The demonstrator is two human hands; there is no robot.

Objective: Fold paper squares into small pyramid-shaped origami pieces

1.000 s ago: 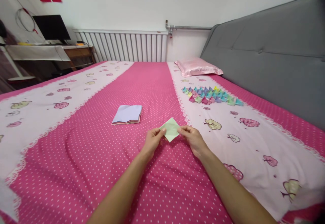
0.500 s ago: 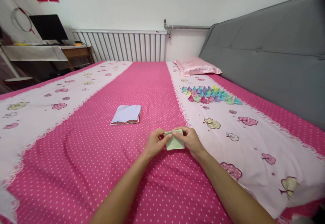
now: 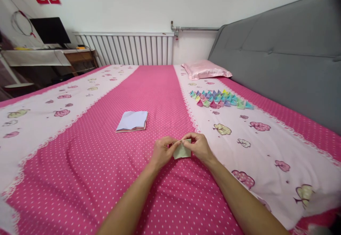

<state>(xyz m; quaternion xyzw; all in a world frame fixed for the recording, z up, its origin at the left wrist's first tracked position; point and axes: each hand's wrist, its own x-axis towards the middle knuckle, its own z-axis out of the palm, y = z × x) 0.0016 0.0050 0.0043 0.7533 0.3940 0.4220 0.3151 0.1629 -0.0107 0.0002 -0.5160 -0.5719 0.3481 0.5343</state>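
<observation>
A small pale green paper (image 3: 182, 151) lies folded between both my hands, low over the pink dotted bed sheet (image 3: 106, 171). My left hand (image 3: 161, 152) pinches its left edge with thumb and fingers. My right hand (image 3: 199, 146) pinches its top right edge, fingers curled over it. A stack of coloured paper sheets (image 3: 132, 121) with a pale lilac one on top lies on the sheet ahead to the left. Rows of several small folded paper pieces (image 3: 220, 98) in blue, pink, green and yellow lie further off to the right.
A pink pillow (image 3: 205, 69) rests at the far end near the grey padded headboard (image 3: 279, 53) on the right. A white radiator (image 3: 128, 48) runs along the far wall. A desk with a dark monitor (image 3: 50, 30) stands at far left.
The green paper was a flat open square held by two corners; it has been folded over and now is a smaller piece pinched closer between both hands, lower toward the sheet.
</observation>
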